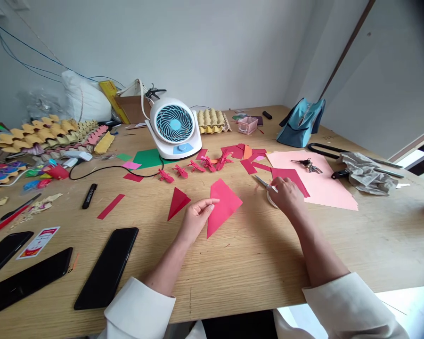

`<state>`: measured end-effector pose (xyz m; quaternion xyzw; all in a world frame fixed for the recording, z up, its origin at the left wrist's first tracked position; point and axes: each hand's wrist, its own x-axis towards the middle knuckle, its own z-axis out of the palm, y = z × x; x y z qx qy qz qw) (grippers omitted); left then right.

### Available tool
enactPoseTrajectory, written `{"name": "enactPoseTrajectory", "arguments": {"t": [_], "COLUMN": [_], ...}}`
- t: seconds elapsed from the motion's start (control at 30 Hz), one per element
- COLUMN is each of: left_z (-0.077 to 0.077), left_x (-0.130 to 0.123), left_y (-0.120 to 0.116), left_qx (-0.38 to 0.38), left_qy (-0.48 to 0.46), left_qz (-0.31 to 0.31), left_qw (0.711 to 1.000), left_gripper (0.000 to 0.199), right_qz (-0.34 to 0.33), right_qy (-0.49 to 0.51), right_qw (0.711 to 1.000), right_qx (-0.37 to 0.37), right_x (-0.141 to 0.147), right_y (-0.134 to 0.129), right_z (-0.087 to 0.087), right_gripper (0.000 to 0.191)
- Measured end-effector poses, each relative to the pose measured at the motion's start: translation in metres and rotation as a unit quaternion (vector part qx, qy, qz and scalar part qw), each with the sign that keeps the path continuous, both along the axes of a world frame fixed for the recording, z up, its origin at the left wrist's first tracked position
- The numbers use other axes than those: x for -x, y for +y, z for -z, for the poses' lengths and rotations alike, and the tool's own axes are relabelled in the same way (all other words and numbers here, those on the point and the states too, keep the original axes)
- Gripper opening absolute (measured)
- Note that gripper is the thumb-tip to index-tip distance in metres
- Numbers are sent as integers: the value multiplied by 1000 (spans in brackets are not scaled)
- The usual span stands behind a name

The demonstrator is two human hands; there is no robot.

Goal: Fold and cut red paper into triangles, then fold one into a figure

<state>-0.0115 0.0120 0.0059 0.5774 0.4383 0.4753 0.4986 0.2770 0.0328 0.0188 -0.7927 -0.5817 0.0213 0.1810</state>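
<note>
Presently the left hand (197, 217) is reaching forward, pinching kite-shaped red paper (225, 207) by its left edge over the wooden table (240, 273); the paper's sharp tip is pointing toward the person, its long axis running away and slightly rightward. Bending downward, the right hand (286, 194) is gripping scissors (261, 181), blades aiming away leftward.

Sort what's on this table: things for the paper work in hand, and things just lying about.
Likely part of the work:
red sheet, in the left hand
scissors, in the right hand
folded red piece
red figures
red scraps

Seemingly just lying about:
fan
marker
phones
keys
blue bag
</note>
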Motion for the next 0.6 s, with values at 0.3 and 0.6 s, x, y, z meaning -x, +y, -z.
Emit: {"name": "enactPoseTrajectory", "arguments": {"t": [0.3,0.6], "left_z": [3,0], "left_x": [6,14], "left_y": [7,12], "left_qx": [42,14], "left_qy": [-108,-119], "left_qz": [-62,-83], "left_qw": [991,989], "left_gripper": [33,39], "right_qz": [5,-64], "right_qy": [-70,79], "right_qw": [990,993], "right_qx": [126,54], "right_x": [-19,6], "right_y": [2,2], "right_z": [10,3], "right_gripper": [37,34]}}
